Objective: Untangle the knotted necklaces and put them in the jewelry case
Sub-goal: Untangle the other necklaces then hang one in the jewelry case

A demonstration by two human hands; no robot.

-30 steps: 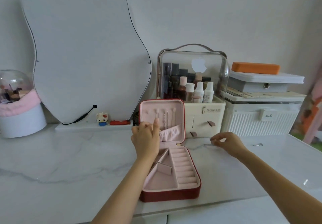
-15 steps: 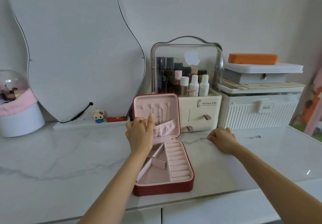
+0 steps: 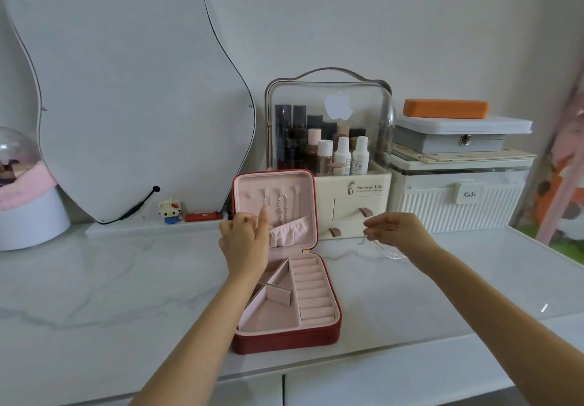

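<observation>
White marble-look surface (image 3: 94,295) against a plain pale wall, pretty typical vanity setup. Red jewelry case (image 3: 286,339) sits open in the middle, pink lining, lid (image 3: 274,203) standing upright at the back. Base has ring rolls on the right side and a slanted divider compartment on the left. One silver necklace (image 3: 280,208) hangs on the hooks inside the lid, above the gathered pouch pocket.

Left hand (image 3: 245,241) is up in front of the lid, index finger pointing up at the hook strips, other fingers loosely curled. Can't tell if it's actually pinching anything, so I'd call it holding nothing visible.

Right hand (image 3: 396,231) is to the right of the case, lifted a bit off the surface, fingertips pinching a thin silver chain (image 3: 384,249). Chain droops from the fingers and its lower loop trails down onto the marble just beside the wrist. So that necklace is outside the case.

Behind: clear-lidded cosmetics organizer (image 3: 328,140) full of bottles, white ribbed storage box (image 3: 455,197) with a grey box and orange case (image 3: 445,109) stacked on top, big wavy mirror (image 3: 126,89) on the left, and a little block cat figure (image 3: 170,211) at its base.
</observation>
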